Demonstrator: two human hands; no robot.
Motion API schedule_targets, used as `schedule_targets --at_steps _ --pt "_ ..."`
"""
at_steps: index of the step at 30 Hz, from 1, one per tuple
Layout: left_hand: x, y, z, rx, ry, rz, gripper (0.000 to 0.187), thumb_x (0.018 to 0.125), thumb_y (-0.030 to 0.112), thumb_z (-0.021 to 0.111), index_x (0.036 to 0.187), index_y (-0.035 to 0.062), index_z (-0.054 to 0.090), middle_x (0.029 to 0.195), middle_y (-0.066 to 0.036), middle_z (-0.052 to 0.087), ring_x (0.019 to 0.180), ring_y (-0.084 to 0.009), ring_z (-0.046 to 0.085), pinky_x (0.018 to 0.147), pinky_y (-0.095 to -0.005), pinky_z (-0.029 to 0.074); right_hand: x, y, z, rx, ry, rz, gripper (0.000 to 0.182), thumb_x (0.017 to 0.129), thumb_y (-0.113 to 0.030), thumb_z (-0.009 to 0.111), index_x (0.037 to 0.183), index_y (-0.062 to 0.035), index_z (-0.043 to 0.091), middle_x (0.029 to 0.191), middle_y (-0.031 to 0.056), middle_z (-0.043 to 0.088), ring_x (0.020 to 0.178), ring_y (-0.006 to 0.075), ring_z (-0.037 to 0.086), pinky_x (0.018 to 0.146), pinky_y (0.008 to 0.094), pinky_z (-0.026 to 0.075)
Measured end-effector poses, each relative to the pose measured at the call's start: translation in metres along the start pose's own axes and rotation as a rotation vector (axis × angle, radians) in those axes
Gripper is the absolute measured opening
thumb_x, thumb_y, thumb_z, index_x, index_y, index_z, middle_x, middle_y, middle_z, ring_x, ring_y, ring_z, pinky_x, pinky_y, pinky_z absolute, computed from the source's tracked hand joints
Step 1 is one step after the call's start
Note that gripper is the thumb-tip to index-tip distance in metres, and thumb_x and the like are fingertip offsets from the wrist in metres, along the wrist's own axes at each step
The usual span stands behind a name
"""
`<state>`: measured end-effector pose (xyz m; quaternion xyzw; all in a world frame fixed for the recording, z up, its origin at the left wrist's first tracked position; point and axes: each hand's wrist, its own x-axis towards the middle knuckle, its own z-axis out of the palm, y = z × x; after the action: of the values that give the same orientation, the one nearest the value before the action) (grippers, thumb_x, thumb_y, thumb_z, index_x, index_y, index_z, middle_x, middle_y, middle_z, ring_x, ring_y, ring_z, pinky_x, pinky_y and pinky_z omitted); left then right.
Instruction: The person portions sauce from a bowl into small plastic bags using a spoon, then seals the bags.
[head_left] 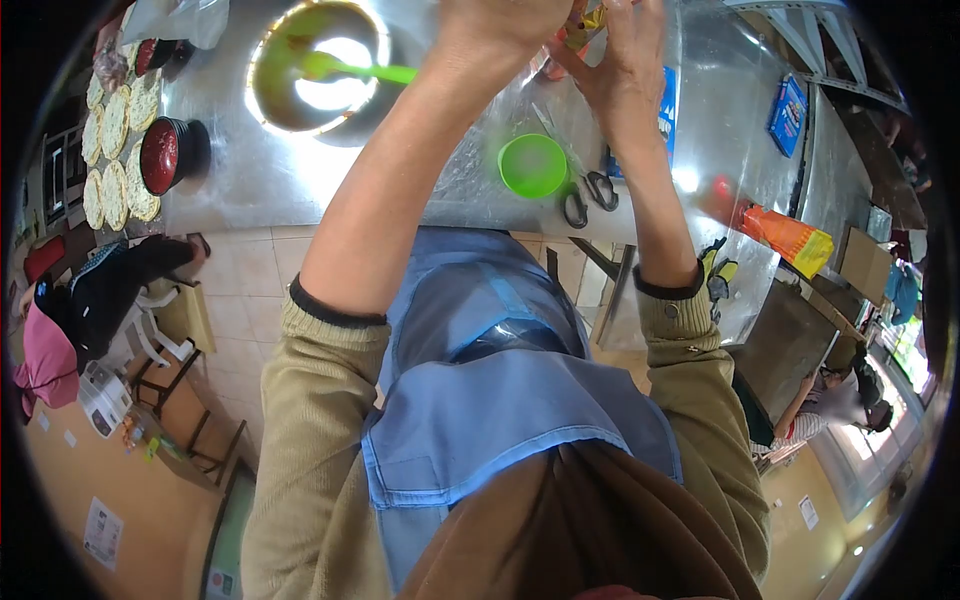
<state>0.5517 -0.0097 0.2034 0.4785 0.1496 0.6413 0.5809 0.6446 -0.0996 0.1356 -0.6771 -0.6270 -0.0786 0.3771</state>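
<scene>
Khaki knit sleeves (320, 400) pushed up, dark ribbed cuffs (335, 310); blue apron (500, 400) over brown garment (590, 530); hands (560, 40) bare.

Below your hands a green lid (533, 165) lies on the steel table (240, 185), and just right of it you have black-handled scissors (590, 195). Off to the left of your hands a large metal bowl (318, 65) holds a green spatula (355, 70). Further left stands a dark bowl of red sauce (165, 155), beside rows of round flatbreads (115, 150). To the right of your hands lie a blue box (787, 115) and, lower down, an orange packet (790, 240). Well below on the left, a white plastic chair (150, 325) stands on the tiled floor (250, 290).
</scene>
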Motion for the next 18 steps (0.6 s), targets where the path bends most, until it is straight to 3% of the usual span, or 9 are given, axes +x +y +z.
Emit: schedule_targets --at_steps 11,18 --pt "-0.0022 0.0017 0.0017 -0.021 0.005 -0.036 0.048 0.099 0.031 0.033 0.055 0.0115 0.034 0.048 0.004 0.032 0.042 -0.0044 0.026 0.039 -0.0197 0.024 -0.0018 0.0012 -0.0017 0.003 -0.007 0.000 0.076 0.058 -0.003 0.079 0.125 -0.0132 0.045 0.137 0.0260 0.029 0.123 0.0442 0.036 0.098 0.0467 0.038" --pt "-0.0035 0.0020 0.0004 0.017 0.000 -0.033 0.047 0.099 0.031 0.032 0.056 0.0117 0.035 0.048 0.004 0.032 0.042 -0.0050 0.027 0.040 -0.0204 0.025 -0.0006 -0.0049 -0.0054 -0.004 0.031 -0.016 0.077 0.058 -0.009 0.081 0.127 -0.0155 0.047 0.140 0.0263 0.026 0.128 0.0441 0.030 0.103 0.0503 0.030"
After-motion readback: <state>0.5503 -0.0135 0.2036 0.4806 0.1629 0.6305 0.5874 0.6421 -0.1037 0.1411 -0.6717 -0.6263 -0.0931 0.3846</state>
